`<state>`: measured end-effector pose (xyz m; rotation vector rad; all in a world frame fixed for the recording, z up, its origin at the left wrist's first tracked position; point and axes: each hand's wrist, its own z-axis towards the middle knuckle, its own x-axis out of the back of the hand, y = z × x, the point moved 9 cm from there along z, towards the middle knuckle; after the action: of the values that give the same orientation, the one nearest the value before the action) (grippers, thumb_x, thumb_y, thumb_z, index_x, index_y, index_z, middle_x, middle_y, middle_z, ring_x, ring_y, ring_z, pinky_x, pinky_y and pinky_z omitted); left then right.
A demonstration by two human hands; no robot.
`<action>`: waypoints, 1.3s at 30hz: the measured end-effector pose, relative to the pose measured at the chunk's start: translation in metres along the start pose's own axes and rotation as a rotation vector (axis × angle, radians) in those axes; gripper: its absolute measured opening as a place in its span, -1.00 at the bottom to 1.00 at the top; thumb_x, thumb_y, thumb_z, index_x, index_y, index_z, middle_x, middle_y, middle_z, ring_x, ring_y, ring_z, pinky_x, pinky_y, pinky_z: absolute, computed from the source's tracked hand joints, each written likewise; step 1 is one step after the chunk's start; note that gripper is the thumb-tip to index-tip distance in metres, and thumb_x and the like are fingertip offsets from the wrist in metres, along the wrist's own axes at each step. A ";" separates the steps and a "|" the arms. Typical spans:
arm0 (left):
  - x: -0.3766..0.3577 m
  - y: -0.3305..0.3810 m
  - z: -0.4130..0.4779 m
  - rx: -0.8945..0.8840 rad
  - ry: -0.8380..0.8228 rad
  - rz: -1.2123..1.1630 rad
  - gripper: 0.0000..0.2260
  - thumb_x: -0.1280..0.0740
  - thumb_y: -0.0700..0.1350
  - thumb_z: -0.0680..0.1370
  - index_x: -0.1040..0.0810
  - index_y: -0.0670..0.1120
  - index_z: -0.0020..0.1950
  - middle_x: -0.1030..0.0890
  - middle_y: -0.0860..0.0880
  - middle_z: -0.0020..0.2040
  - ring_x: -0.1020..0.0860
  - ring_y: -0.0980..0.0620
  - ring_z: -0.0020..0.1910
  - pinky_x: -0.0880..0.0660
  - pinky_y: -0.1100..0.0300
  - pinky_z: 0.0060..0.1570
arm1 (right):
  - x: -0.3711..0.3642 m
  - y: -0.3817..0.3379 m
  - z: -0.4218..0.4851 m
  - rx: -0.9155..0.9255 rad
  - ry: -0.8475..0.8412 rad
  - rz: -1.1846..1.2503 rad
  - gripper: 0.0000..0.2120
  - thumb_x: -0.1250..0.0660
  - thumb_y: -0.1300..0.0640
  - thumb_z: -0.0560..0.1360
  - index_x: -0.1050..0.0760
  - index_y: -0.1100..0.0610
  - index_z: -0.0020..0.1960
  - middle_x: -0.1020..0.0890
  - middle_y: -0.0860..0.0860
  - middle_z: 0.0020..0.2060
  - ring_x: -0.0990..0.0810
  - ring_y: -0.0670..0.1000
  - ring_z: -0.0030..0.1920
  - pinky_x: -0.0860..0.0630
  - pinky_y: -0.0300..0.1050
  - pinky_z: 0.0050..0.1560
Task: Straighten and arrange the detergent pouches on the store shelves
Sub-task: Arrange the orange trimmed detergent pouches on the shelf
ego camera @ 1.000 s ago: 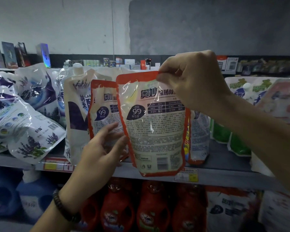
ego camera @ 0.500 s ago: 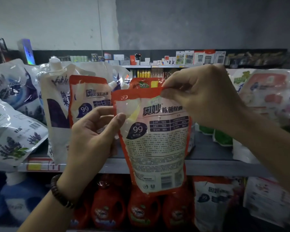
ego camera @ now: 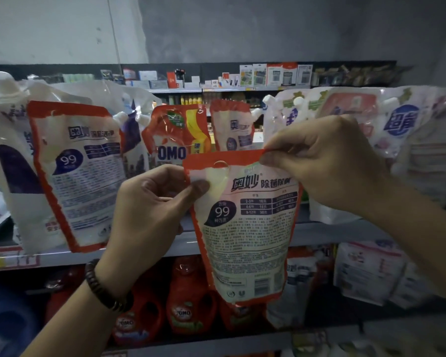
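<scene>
A red-edged white detergent pouch (ego camera: 245, 228) hangs in front of the shelf, its back label toward me. My left hand (ego camera: 152, 212) pinches its upper left corner with thumb and fingers. My right hand (ego camera: 319, 163) pinches its upper right corner. A matching red-edged pouch (ego camera: 80, 173) leans on the grey shelf (ego camera: 319, 234) to the left. An orange OMO pouch (ego camera: 175, 137) and another red-edged pouch (ego camera: 233, 127) stand behind the held one.
White and purple spouted pouches (ego camera: 11, 150) crowd the shelf's left. White pouches with blue logos (ego camera: 397, 130) fill the right. Red OMO bottles (ego camera: 188, 300) and more pouches (ego camera: 366, 271) sit on the lower shelf. Small boxed goods (ego camera: 273, 74) line a far shelf.
The held pouch came lower and off the shelf, toward me. My left hand moved from the neighbouring pouch to pinch its upper left corner. The view shifted right, revealing the OMO pouch behind.
</scene>
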<state>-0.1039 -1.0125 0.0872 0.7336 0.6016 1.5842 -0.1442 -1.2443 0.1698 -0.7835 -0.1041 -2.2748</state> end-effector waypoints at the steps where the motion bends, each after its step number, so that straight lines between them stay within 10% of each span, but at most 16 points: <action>1: -0.007 0.000 -0.001 -0.005 -0.018 0.006 -0.92 -0.52 -0.07 0.49 -0.70 -0.06 -0.11 -0.72 0.06 -0.25 -0.50 0.18 -0.53 -0.45 0.25 -0.57 | 0.004 0.003 -0.005 -0.011 0.001 0.000 -0.91 -0.59 0.14 0.50 -0.78 0.06 0.01 -0.77 -0.12 -0.17 -0.73 -0.20 -0.15 -0.67 -0.21 -0.11; 15: -0.102 -0.014 -0.030 -0.025 -0.256 0.096 -0.95 -0.54 -0.06 0.55 -0.76 0.03 0.00 -0.77 0.05 -0.14 -0.73 0.03 -0.18 -0.67 -0.04 -0.16 | 0.041 0.061 -0.090 -0.225 -0.108 -0.036 -0.89 -0.60 0.13 0.47 -0.79 -0.03 -0.02 -0.76 -0.18 -0.20 -0.73 -0.18 -0.18 -0.69 -0.10 -0.10; 30: -0.203 -0.038 -0.077 0.015 -0.339 0.209 -0.87 -0.58 0.06 0.49 -0.74 0.04 -0.18 -0.67 0.05 -0.21 -0.64 0.04 -0.24 -0.58 0.01 -0.23 | 0.073 0.127 -0.189 -0.295 -0.186 -0.227 -0.91 -0.53 -0.06 0.45 -0.78 -0.14 -0.06 -0.70 -0.22 -0.24 -0.60 -0.11 -0.20 -0.61 0.02 -0.25; 39: -0.252 -0.071 -0.093 0.340 -0.505 0.107 -0.86 -0.46 -0.03 0.63 -0.70 0.01 -0.12 -0.71 -0.05 -0.37 -0.71 -0.04 -0.41 -0.67 0.00 -0.32 | 0.066 0.159 -0.218 -0.393 -0.246 -0.280 -0.89 -0.48 -0.04 0.53 -0.77 -0.08 -0.01 -0.76 -0.21 -0.13 -0.71 -0.13 -0.13 -0.67 0.02 -0.09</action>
<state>-0.1086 -1.2498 -0.0576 1.3888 0.4624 1.3289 -0.1870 -1.4650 0.0070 -1.3251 0.1331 -2.4861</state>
